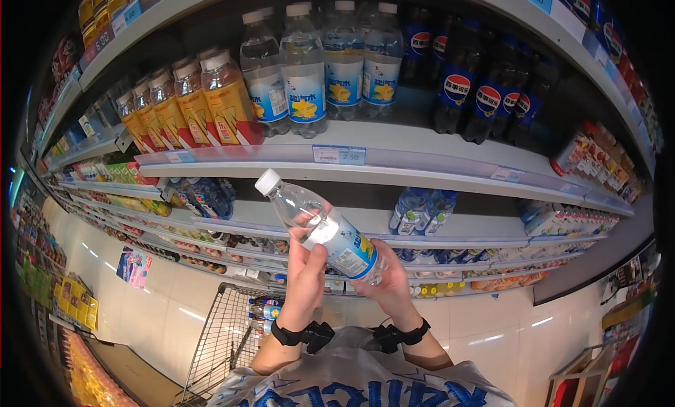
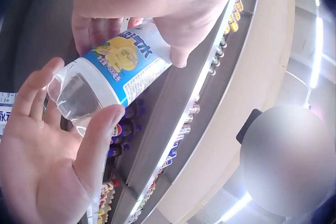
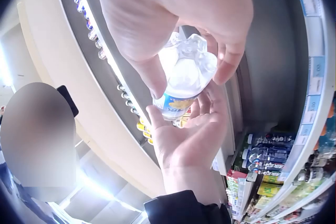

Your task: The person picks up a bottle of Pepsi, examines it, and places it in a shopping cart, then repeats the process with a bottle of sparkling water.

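Note:
A clear plastic soda bottle [image 1: 355,249] with a white cap and a blue-and-yellow label tilts in front of the shelves, cap toward the upper left. Around its middle, the left hand [image 1: 306,275] grips it with the thumb over the label. Fingers and thumb of the right hand [image 1: 394,284] hold the base end. The left wrist view shows the label's lemon picture on the bottle [image 2: 118,58], with the right hand [image 2: 52,166] curled about its bottom. Seen from the right wrist, the ridged base of the bottle [image 3: 186,69] faces the camera.
Similar bottles [image 1: 304,76] stand on the shelf above, between orange drinks [image 1: 228,101] and dark cola bottles [image 1: 457,87]. A price tag [image 1: 339,155] lines the shelf edge. At lower left is a wire shopping cart [image 1: 218,336] with several bottles inside.

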{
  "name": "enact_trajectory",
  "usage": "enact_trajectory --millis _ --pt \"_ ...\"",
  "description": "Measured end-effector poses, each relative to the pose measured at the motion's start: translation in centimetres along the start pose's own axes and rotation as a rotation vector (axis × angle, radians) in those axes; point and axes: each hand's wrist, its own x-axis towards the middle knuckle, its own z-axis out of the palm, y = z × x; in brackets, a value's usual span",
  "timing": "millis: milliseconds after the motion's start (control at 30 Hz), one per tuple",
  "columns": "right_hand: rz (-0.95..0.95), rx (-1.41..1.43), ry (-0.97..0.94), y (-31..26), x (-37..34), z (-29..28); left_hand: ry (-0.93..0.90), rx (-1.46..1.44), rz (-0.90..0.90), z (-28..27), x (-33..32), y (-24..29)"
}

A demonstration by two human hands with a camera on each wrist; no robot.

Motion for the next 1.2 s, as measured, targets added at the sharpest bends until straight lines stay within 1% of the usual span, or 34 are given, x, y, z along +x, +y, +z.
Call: enact_trajectory --millis 33,67,133,167,233,267,333,367,433,467,533,567,633,667,733,833,967,1033,1067,1133,1200 --pt "-0.021 -0.047 -0.011 -0.1 -0.1 0.1 0.065 -0.044 0.017 0.1 0.0 -0.1" --pt "-0.021 -0.047 -0.01 0.1 -0.1 -0.1 0.064 -0.043 0.017 0.0 0.1 0.0" --pt "-0.009 0.165 -0.067 1.0 -0.2 -0.9 0.002 -0.096 -0.039 -0.5 0.4 0.0" --pt "-0.008 0.165 -0.068 1.3 -0.3 -1.1 0.002 -0.096 -0.039 -0.8 0.4 -0.1" --pt "0.165 0.429 -0.138 1.7 -0.4 -1.4 0.016 -0.147 -0.096 -1.3 0.3 -0.4" --pt "0.167 0.429 -0.139 2.2 -0.5 -1.9 0.018 -0.149 -0.095 -1.2 0.3 -0.4" --pt "0.392 0.594 -0.363 3.0 -0.5 -2.8 0.043 -0.115 -0.062 -0.9 0.5 -0.4" --pt "0.394 0.593 -0.363 2.7 -0.5 -2.5 0.044 -0.115 -0.061 -1.0 0.6 -0.3" --pt "0.245 0.388 -0.237 2.0 -0.5 -1.2 -0.04 -0.126 -0.111 -1.4 0.8 -0.1" --pt "0.247 0.391 -0.237 2.1 -0.3 -1.2 -0.037 -0.124 -0.112 -1.5 1.1 0.1" --pt "0.128 0.261 -0.202 2.3 -0.1 -1.1 -0.073 0.008 -0.033 -1.6 1.7 0.5" --pt "0.128 0.261 -0.202 2.1 0.0 -0.8 -0.074 0.009 -0.033 -1.7 1.6 0.7" --pt "0.057 0.298 -0.044 1.5 0.1 0.1 -0.012 0.052 -0.111 -2.1 1.5 1.0" --pt "0.056 0.299 -0.044 1.3 0.2 0.1 -0.012 0.052 -0.111 -1.9 1.6 1.0" --pt "0.058 0.201 0.003 1.0 0.4 0.1 -0.019 -0.021 -0.021 -1.2 1.6 0.9" --pt "0.033 0.127 0.006 1.8 0.4 0.0 -0.056 -0.018 -0.018 -1.8 1.6 0.4" --pt "0.055 0.114 -0.012 2.2 0.2 -0.3 -0.078 0.004 0.0 -1.4 1.1 1.0" --pt "0.101 0.06 -0.027 2.5 0.3 -0.5 -0.161 0.055 0.021 -1.5 0.9 1.1" --pt "0.1 0.06 -0.027 2.6 0.4 -0.7 -0.161 0.055 0.022 -1.7 0.8 1.1" --pt "0.098 -0.084 -0.075 2.8 0.5 -1.1 -0.246 0.147 -0.021 -2.1 0.6 1.2" --pt "0.109 -0.1 -0.091 2.9 0.4 -1.4 -0.257 0.191 -0.023 -2.0 0.6 1.2"
